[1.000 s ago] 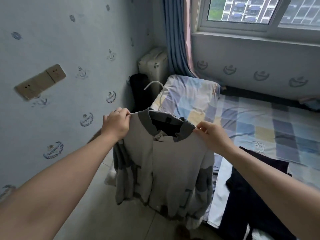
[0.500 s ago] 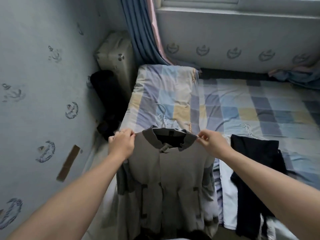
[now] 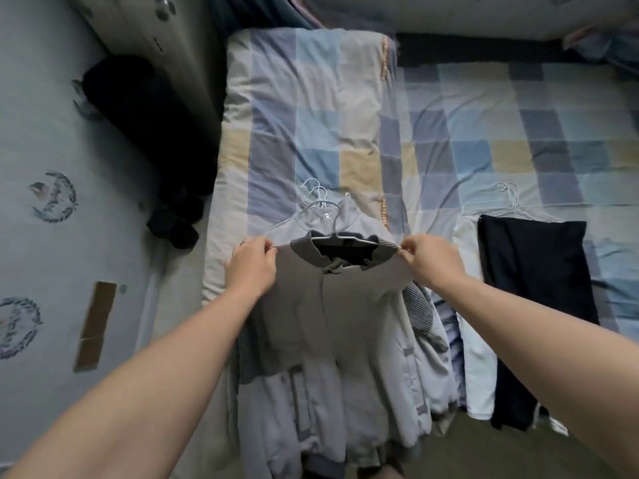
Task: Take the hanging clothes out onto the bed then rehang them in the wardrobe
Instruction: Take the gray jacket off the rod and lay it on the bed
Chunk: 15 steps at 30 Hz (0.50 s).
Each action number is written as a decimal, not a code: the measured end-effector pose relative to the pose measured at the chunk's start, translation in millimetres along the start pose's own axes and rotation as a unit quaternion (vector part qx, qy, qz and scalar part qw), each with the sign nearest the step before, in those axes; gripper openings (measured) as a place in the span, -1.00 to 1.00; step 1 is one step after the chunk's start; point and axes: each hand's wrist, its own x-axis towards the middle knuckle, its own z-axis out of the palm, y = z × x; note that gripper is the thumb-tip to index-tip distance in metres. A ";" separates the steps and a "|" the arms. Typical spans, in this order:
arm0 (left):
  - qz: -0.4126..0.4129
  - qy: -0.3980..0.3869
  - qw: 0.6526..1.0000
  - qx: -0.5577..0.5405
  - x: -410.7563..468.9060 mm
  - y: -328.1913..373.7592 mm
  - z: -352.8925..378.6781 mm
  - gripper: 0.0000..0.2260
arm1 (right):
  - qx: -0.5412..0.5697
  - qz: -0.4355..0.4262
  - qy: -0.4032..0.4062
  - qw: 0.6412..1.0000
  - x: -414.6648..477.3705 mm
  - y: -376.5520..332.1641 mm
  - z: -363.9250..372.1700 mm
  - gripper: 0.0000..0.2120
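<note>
I hold a pale grey jacket (image 3: 332, 316) with a darker ribbed collar, on a white wire hanger (image 3: 340, 238), spread over the bed's near edge. My left hand (image 3: 250, 267) pinches its left shoulder and my right hand (image 3: 430, 259) pinches its right shoulder. Under it lie other light garments (image 3: 349, 216) on white hangers. To the right a dark garment (image 3: 532, 271) lies on a white one (image 3: 473, 319), with hanger hooks (image 3: 506, 193) pointing up the bed.
The bed (image 3: 518, 133) has a checked blue, grey and yellow sheet, with a folded quilt (image 3: 311, 108) at its left. A black bag (image 3: 145, 129) and a beige case (image 3: 138, 22) stand between bed and papered wall (image 3: 38, 150). Floor shows at bottom right.
The jacket has come down from held up in the air onto the pile at the bed's edge, and my view has tilted down. Both hands keep their hold on the shoulders.
</note>
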 end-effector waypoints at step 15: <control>0.002 -0.104 0.991 -0.082 37.2 -11.8 84.8 -0.39 | 0.281 0.022 -0.065 0.957 51.7 -6.1 74.1 -0.36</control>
